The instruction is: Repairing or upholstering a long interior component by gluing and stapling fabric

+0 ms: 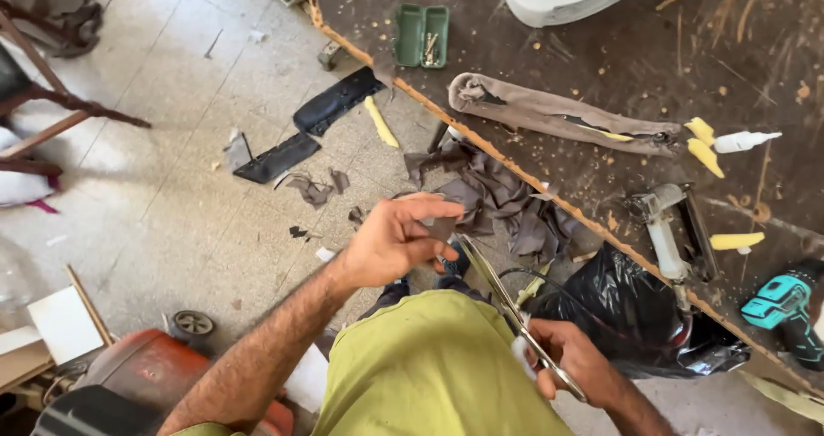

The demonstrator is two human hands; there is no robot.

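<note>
My left hand [396,240] pinches a small piece of dark grey fabric [442,227] in front of my chest. My right hand [577,360] grips the handles of long metal scissors [498,287], whose blades point up and left toward that scrap. Both hands hover above the floor beside the edge of a dark workbench [601,75]. A pile of grey fabric offcuts [506,200] lies below the bench edge, just beyond the scissor tips.
On the bench lie a rolled brown fabric piece [549,114], a staple gun [665,230], a teal drill [785,303], yellow foam bits [704,144], a green case [422,34]. A black bag [631,307] hangs below. Scraps litter the tiled floor [172,187]; wooden chair legs [51,101] stand left.
</note>
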